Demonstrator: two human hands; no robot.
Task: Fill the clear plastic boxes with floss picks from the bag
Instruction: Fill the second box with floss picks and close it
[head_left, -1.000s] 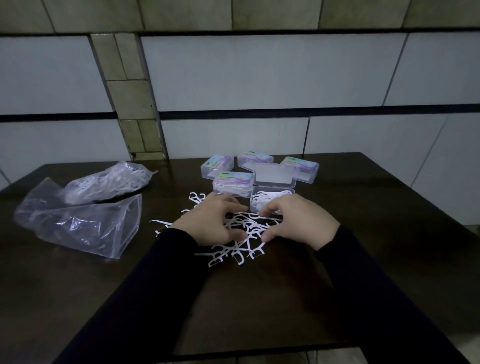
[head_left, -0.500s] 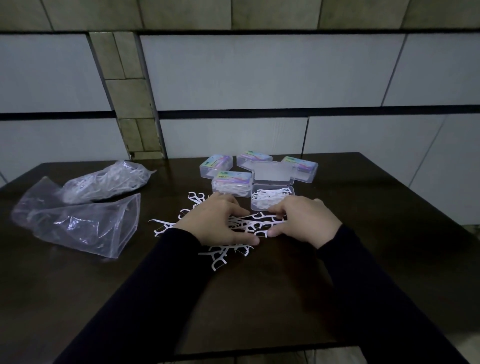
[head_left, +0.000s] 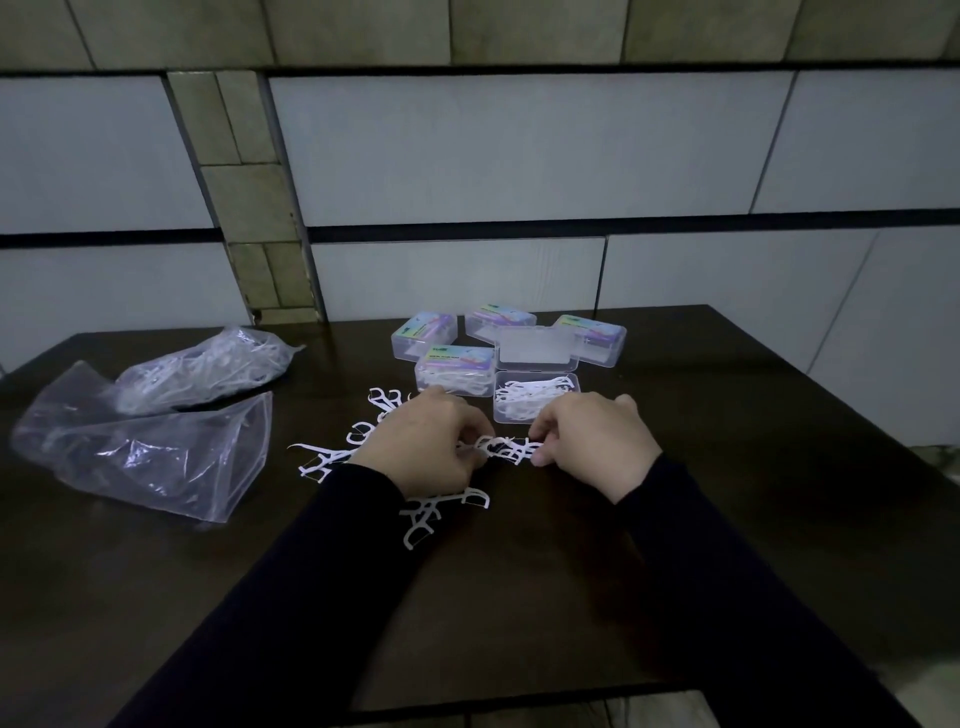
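White floss picks (head_left: 506, 449) sit bunched between your left hand (head_left: 423, 449) and right hand (head_left: 592, 441), both pinching the cluster just before the open box (head_left: 535, 402). They look light, stiff and snag-prone, so hold the handles and lift them together.

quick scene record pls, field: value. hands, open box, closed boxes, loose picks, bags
left hand: pinches bunch of floss picks
right hand: pinches same bunch, other end
open box: lid up, partly filled with picks, just beyond the hands
closed boxes: four, lids on, around the open box
loose picks: scattered on dark table around left hand
bags: two clear, table's left; far one holds picks
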